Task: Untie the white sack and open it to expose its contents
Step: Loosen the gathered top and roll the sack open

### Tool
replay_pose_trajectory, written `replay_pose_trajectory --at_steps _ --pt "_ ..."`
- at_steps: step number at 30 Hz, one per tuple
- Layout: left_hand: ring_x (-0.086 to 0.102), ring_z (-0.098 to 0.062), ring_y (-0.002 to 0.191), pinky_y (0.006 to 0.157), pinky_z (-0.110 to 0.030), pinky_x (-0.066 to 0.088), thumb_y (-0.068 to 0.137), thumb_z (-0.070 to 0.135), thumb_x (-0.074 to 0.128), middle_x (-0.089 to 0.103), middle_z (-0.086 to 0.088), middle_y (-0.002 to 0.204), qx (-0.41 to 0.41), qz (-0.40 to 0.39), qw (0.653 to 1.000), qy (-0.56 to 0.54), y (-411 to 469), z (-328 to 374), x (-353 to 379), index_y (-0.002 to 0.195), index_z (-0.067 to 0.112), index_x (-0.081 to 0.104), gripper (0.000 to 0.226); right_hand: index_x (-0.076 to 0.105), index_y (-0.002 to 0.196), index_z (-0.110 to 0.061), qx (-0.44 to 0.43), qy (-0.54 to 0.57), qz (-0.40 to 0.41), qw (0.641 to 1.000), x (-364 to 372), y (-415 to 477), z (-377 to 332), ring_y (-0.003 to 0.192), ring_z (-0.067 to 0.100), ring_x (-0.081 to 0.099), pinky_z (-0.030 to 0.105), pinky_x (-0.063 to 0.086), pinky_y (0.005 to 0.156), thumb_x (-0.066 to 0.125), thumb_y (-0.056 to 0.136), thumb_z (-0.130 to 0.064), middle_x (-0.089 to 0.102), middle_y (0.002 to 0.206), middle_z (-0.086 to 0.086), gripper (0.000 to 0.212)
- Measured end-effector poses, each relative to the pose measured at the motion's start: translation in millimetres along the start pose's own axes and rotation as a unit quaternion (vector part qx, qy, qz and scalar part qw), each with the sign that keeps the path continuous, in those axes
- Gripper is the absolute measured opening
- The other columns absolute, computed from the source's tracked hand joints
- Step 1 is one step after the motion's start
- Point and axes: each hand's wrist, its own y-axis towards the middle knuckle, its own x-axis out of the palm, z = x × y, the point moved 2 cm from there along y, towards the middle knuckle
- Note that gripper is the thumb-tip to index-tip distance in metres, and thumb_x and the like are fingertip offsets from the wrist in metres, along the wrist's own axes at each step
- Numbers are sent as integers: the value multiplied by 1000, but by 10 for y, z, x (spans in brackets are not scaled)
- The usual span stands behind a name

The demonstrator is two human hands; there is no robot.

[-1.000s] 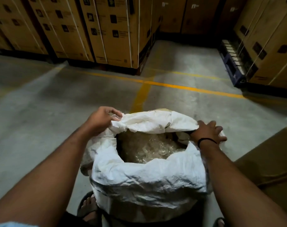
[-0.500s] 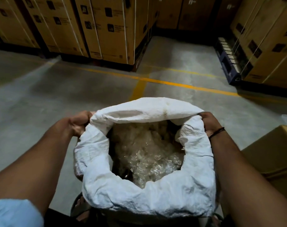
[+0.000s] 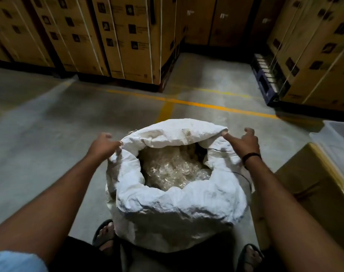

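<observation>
The white sack (image 3: 179, 209) stands on the concrete floor between my feet. Its mouth is wide open and the rim is rolled down outward. Inside lies a heap of crinkled clear plastic pieces (image 3: 173, 169), in plain sight. My left hand (image 3: 101, 147) is at the left side of the rim and pinches the cloth edge there. On the right side, my right hand (image 3: 244, 143), with a black band on the wrist, rests its thumb against the rim fold while the fingers are lifted and apart.
Strapped cardboard cartons (image 3: 128, 40) are stacked along the back and at the right (image 3: 314, 52), on a dark blue pallet (image 3: 265, 83). A yellow line (image 3: 196, 104) crosses the floor. A brown cardboard box (image 3: 312, 185) and a clear bin (image 3: 340, 138) stand to the right of the sack. My sandalled feet (image 3: 105, 235) flank its base.
The rim has been pushed further down and the mouth is wider. My right hand's fingers have come off the rim, leaving only the thumb there. The view has tilted slightly up.
</observation>
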Motion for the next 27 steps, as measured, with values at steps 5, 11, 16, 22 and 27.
replay_pose_trajectory --at_steps 5,11,16,22,27 --pt "44 -50 134 103 -66 38 78 54 82 41 -25 152 -226 -41 972 -49 -846 -238 269 159 10 4 120 2 154 -20 141 -94 -40 985 26 -561 203 140 45 25 58 26 112 75 64 -71 18 156 21 126" --pt "63 -38 99 84 -52 57 72 24 83 56 -18 115 -176 -48 965 -190 -1327 -546 625 150 2 22 101 -20 152 -11 154 -27 -76 985 325 -1114 625 141 41 33 51 33 111 83 65 -59 20 157 24 143" --pt "62 -32 61 61 -38 54 84 5 66 63 -21 72 -166 -7 894 -417 -1279 -419 255 94 -13 63 21 58 120 5 215 340 -59 914 276 -996 826 87 28 65 40 51 80 87 50 -31 66 103 17 85" --pt "64 -33 78 78 -41 54 84 5 53 68 -10 64 -223 83 785 -572 -1138 -554 217 54 4 69 34 63 120 -7 222 547 -75 803 64 -750 861 84 31 65 41 52 77 56 93 -12 74 72 8 29" --pt "66 -33 92 82 -42 55 44 30 83 66 -17 109 -195 42 867 -457 -794 -343 316 107 4 64 71 56 133 -5 240 434 -66 866 22 -629 765 97 32 68 39 58 69 78 67 -24 68 116 13 72"
